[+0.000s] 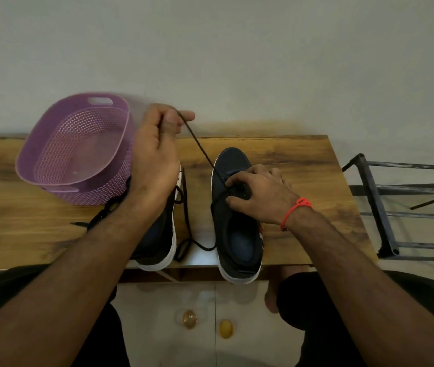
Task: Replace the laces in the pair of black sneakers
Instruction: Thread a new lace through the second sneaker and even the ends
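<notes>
Black sneakers with white soles stand side by side, toes pointing to 12 o'clock, on the wooden bench (pixel 303 160). The right sneaker (pixel 237 229) is in plain view, its heel hanging over the near edge; the left sneaker (pixel 161 242) lies mostly hidden under the left forearm.

A thin black lace (pixel 197 144) runs taut from the eyelets of the right sneaker up toward 11 o'clock, where the left hand (pixel 157 144) pinches its end between thumb and curled fingers, raised above the bench. The right hand (pixel 258 194), with an orange-red thread band (pixel 296 207) at its wrist, rests on the tongue area of the right sneaker — its fingers curled down around the eyelets, the thumb pressing at the lace's lower end. Whether it truly grips the lace I cannot tell.

More black lace (pixel 186 234) trails loose between the two sneakers, and another dark tangle (pixel 104 210) lies at 9 o'clock of the left sneaker. A lilac perforated plastic basket (pixel 51 154) stands just beside that tangle, toward 10 o'clock. A dark metal rack (pixel 385 207) stands off the bench at 3 o'clock.
</notes>
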A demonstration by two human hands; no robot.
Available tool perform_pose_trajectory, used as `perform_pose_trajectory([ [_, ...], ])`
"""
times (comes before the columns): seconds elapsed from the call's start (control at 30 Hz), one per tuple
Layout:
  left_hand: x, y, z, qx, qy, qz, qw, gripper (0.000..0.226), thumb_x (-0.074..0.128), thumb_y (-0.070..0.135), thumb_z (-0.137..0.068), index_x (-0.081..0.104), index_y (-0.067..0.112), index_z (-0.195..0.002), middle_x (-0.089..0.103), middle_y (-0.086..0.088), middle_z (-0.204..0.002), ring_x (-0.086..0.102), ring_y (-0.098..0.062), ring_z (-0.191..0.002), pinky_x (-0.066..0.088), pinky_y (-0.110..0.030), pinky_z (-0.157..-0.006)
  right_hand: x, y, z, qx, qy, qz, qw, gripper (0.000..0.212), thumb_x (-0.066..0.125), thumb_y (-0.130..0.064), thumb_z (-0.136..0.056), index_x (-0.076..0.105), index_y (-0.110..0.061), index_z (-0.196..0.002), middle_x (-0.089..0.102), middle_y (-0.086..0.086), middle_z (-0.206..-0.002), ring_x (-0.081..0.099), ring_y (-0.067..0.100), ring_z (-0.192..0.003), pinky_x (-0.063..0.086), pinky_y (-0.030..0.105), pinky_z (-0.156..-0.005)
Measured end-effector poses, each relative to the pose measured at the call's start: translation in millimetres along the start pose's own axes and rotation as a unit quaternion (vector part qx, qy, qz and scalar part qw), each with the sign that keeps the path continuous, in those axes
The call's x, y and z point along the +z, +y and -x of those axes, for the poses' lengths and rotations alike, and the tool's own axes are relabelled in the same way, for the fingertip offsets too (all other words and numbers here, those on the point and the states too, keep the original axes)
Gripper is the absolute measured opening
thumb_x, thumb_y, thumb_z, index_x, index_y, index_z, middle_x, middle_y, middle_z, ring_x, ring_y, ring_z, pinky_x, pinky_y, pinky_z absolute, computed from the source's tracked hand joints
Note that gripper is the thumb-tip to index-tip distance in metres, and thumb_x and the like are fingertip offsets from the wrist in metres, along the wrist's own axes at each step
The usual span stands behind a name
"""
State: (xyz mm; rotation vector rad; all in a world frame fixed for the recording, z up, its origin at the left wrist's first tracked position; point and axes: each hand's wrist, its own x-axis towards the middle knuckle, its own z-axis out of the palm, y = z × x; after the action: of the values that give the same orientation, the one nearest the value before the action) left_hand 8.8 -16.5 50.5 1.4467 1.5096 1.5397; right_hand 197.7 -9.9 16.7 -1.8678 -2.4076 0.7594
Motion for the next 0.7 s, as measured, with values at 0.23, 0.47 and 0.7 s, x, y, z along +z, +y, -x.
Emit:
perform_pose_trajectory([
  [0.23,3.4,-7.6,10.6,-0.151,-0.186,-0.15,0.959,0.026,0.042,0.047,-0.106,0.051,0.023,-0.107,0.058,0.008,-0.082,0.058,-0.01,-0.072,0.043,-0.026,-0.058,-1.5,-1.0,0.2,0.007,-0.014,-0.003,1.0,0.043,0.06,-0.055,-0.089,0.051,-0.046,-0.13,0.039,0.0,-0.137,0.031,0.029,-0.129,0.032,0.049,-0.107],
  [0.47,11.6,-12.5,20.1,-0.071,-0.396,-0.451,0.797,0.023,0.051,0.047,-0.102,0.062,0.028,-0.105,0.059,0.004,-0.1,0.058,-0.014,-0.089,0.052,-0.037,-0.079,-1.7,-1.5,0.0,0.007,-0.016,0.005,1.0,0.044,0.059,-0.056,-0.088,0.049,-0.048,-0.131,0.039,-0.001,-0.138,0.031,0.029,-0.129,0.033,0.048,-0.105],
  [0.7,13.7,-20.1,19.6,0.037,-0.226,-0.449,0.864,0.035,0.037,0.046,-0.106,0.063,0.023,-0.11,0.044,0.01,-0.104,0.045,-0.009,-0.095,0.04,-0.029,-0.076,-2.1,-3.1,-2.4,0.015,-0.01,-0.001,1.0,0.045,0.058,-0.056,-0.089,0.047,-0.049,-0.133,0.04,0.0,-0.139,0.032,0.03,-0.13,0.033,0.052,-0.108],
])
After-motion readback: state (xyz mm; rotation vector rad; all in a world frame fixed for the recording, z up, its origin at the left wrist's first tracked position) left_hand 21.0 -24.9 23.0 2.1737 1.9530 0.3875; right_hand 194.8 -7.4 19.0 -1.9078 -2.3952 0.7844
